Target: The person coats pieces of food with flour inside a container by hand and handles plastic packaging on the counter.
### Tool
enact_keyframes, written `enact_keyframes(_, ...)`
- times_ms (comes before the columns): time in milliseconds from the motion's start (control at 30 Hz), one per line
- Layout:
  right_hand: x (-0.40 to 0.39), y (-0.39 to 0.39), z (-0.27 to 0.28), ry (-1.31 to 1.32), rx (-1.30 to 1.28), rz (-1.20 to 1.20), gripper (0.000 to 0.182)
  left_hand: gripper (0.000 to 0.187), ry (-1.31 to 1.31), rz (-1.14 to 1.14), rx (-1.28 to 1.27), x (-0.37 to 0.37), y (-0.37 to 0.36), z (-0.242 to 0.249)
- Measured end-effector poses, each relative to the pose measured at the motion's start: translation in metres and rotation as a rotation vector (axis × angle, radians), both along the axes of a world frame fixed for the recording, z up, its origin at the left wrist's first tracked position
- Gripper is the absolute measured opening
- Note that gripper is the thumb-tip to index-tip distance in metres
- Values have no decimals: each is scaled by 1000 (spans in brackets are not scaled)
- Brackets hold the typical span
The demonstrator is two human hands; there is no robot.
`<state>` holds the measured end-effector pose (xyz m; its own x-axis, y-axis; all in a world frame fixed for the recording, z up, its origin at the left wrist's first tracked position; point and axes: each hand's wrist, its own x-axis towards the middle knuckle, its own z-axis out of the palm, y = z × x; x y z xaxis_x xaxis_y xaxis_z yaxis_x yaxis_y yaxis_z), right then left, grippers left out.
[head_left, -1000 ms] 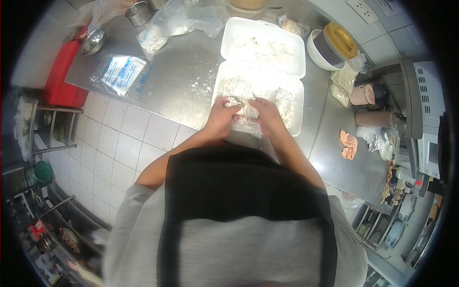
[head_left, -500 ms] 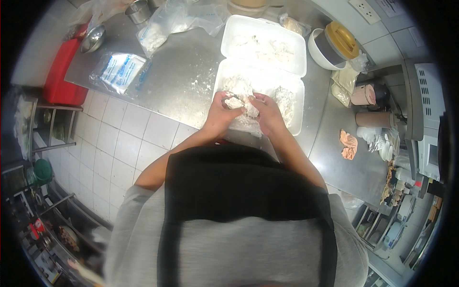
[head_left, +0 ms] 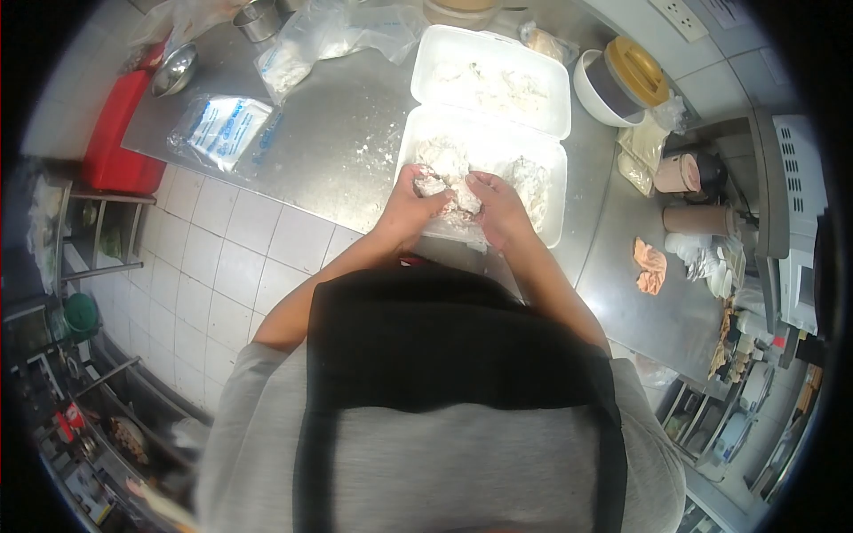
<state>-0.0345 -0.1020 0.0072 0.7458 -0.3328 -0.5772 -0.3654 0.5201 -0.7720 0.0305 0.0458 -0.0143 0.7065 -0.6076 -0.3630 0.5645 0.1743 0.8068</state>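
A white foam box (head_left: pixel 557 191) lies open in front of me, with white flour in both its base and its lid (head_left: pixel 555 115). Inside the base are lumpy flour-coated pieces (head_left: pixel 442 153), whose kind I cannot make out. My left hand (head_left: pixel 410 213) curls around one flour-coated piece (head_left: pixel 433 185) at the near left of the base. Beside it, my right hand (head_left: pixel 503 213) has thumb and fingers closed on another floury lump (head_left: pixel 465 197). Both hands are close together, low over the box, and the fingers partly hide what they grip.
Spilled flour (head_left: pixel 378 147) dusts the steel table (head_left: pixel 329 115) left of the box. A plastic packet (head_left: pixel 227 129), metal bowl (head_left: pixel 174 70) and red container (head_left: pixel 115 142) lie farther left. At right are a white bowl (head_left: pixel 590 98), a yellow-lidded container (head_left: pixel 638 71) and an orange cloth (head_left: pixel 650 266).
The fingers of both hands have shifted slightly around the floury pieces. A pale piece by my left thumb now shows turned, with a rougher, floury side up. The box stays in place.
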Motion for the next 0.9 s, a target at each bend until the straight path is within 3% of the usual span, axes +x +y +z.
enact_keyframes(267, -7, 3, 13, -105, -20, 105, 51, 46, 163, -21, -37, 8, 0, 5)
enact_keyframes(367, -6, 0, 7, -103, -3, 90, 48, 49, -123, 2, 83, 0, -3, -3)
enact_keyframes(567, -5, 4, 10, -64, -141, 132, 44, 53, -234, -37, 50, 3, -3, -13)
enact_keyframes(667, -6, 2, 4, -64, -161, 140, 43, 59, -580, -59, 372, 4, -1, -13)
enact_keyframes(900, -4, 3, 5, -82, -26, 66, 41, 53, -748, -262, 541, 9, 4, 22)
